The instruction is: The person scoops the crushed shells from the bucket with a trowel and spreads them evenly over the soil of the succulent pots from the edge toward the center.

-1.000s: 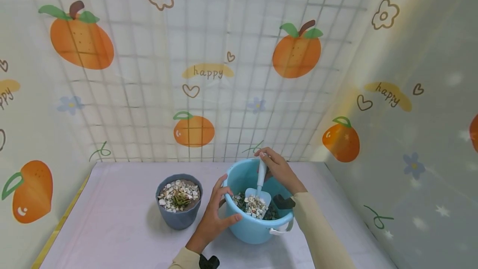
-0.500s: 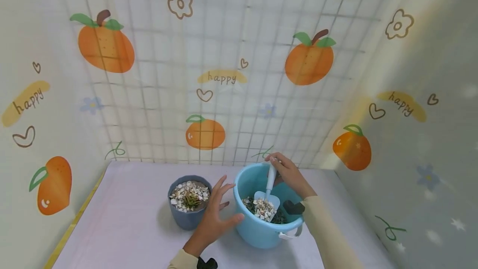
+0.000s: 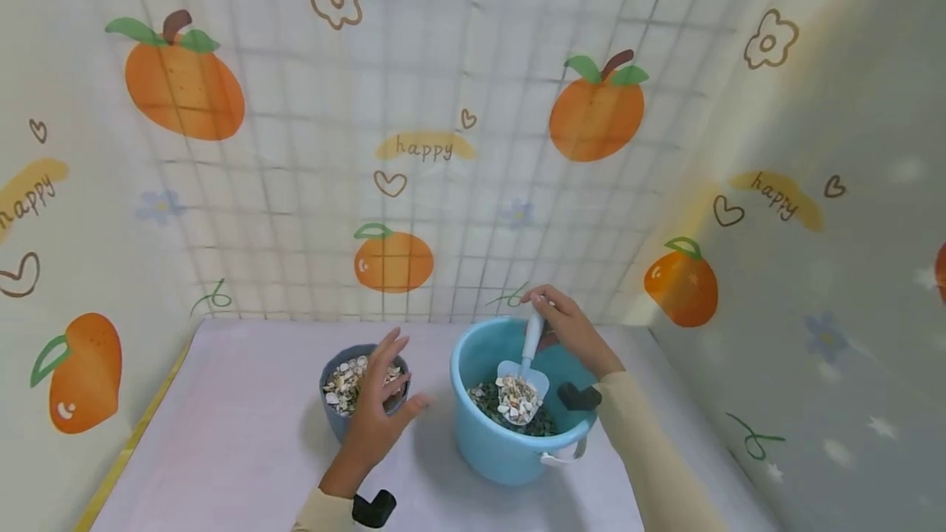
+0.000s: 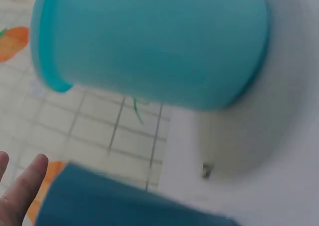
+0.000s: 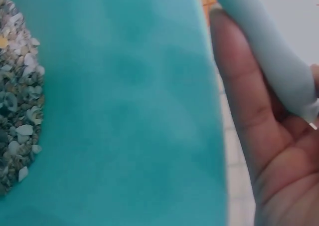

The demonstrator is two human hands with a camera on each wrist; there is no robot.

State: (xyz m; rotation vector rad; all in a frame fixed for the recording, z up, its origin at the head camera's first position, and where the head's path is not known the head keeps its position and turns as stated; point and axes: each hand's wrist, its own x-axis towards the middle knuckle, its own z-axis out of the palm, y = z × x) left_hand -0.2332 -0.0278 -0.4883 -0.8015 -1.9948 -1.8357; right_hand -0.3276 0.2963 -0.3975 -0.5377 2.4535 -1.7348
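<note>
My right hand grips the handle of a pale blue scoop, whose blade carries a heap of white and tan shell bits. That blade is inside a light blue bucket, over more shell bits at the bottom. My left hand has its fingers spread and holds nothing. In the head view it overlaps a grey-blue flowerpot with pale shell bits on top, and hides the pot's middle. The left wrist view shows the bucket above the pot, with a gap between.
A white handle hangs on the bucket's front right side. Both containers stand on a pale tabletop, with yellow trim at its left edge. Behind is a wire grid under a sheet printed with oranges; another sheet closes the right side.
My left hand has let go of the bucket's rim and moved left to the flowerpot. The right hand keeps its grip on the loaded scoop in the bucket, which has lifted slightly.
</note>
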